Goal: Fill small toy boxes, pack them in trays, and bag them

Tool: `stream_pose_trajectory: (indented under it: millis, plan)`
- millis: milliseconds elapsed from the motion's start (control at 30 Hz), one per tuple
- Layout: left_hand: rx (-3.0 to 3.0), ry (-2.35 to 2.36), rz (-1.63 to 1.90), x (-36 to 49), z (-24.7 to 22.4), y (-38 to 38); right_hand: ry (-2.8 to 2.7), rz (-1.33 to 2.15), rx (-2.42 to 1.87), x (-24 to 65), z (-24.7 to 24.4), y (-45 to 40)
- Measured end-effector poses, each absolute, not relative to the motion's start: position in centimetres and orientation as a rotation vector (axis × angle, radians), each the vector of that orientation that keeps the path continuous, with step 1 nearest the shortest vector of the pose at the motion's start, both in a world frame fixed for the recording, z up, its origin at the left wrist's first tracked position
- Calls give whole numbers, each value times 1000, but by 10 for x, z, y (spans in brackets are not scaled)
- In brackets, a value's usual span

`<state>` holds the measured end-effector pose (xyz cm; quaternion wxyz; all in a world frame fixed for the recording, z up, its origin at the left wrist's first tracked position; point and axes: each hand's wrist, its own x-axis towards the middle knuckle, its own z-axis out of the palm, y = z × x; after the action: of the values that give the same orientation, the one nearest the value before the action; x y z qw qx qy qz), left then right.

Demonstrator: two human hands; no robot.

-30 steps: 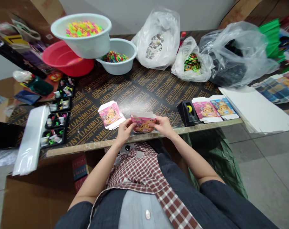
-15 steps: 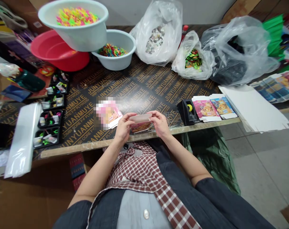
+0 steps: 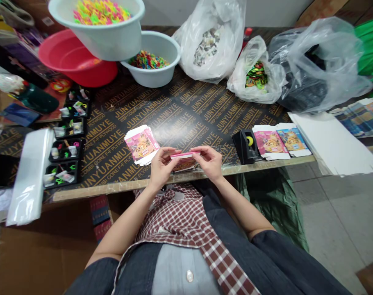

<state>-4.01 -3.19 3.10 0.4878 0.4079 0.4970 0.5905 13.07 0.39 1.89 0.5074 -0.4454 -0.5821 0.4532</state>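
A small pink printed box [image 3: 185,163] stands at the table's front edge, its pink top edge facing up. My left hand [image 3: 162,166] pinches its left end between thumb and fingers. The right end is held the same way by my right hand [image 3: 208,163]. Just left of my left hand lies a pile of flat pink cartons [image 3: 141,145]. To the right of my right hand stands a black tape dispenser [image 3: 245,146] with a yellow core, beside pink cartons [image 3: 270,141] and blue cartons [image 3: 292,140].
Black trays [image 3: 64,150] of small toys and clear plastic sleeves [image 3: 31,176] lie at left. Behind are a pale blue basin [image 3: 112,39], a red basin [image 3: 62,61], a smaller basin [image 3: 155,77] and plastic bags [image 3: 229,45]. White card sheets [image 3: 335,143] lie at right.
The white flap on top of the box has folded down, and a pink edge now shows there. Both hands remain on the box ends, their fingers slightly shifted. The view has moved a little.
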Motion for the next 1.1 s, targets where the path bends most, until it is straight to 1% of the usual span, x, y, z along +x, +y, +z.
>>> stream_pose_trajectory:
  millis: [100,200,333,500,600,733,800,867,933,1033,1100]
  plan:
    - [1169,1279,1406,-47,29,-31,-1485,1078,-1050,136,23,5]
    - [1470,1332,1390,-58,23,-33,-1557,1073,-1000,145,23,7]
    - [1702,1291,1349,-73,13,-38,-1818,1030,-896,155,12,11]
    - [1945,1297,1214,-72,8,-30,-2051,855,-782,154,4,7]
    - [2157,1272,1143,-59,12,-17,-2062,636,-955,176,14,2]
    - [2342,1336,1132,-44,17,-7,-1641,162,-1448,256,17,3]
    - [2441,1369,1072,-38,16,-6,-1485,17,-1653,303,9,8]
    - [2575,1354,1003,-31,12,-5,-1483,47,-1799,339,-2,14]
    - [2694,1340,991,-24,7,-5,-1532,175,-1871,359,-12,21]
    - [2741,1373,1013,-17,1,-5,-1588,358,-1845,364,-18,30]
    - [2724,1404,1013,-15,-1,-6,-1590,383,-1793,358,-16,32]
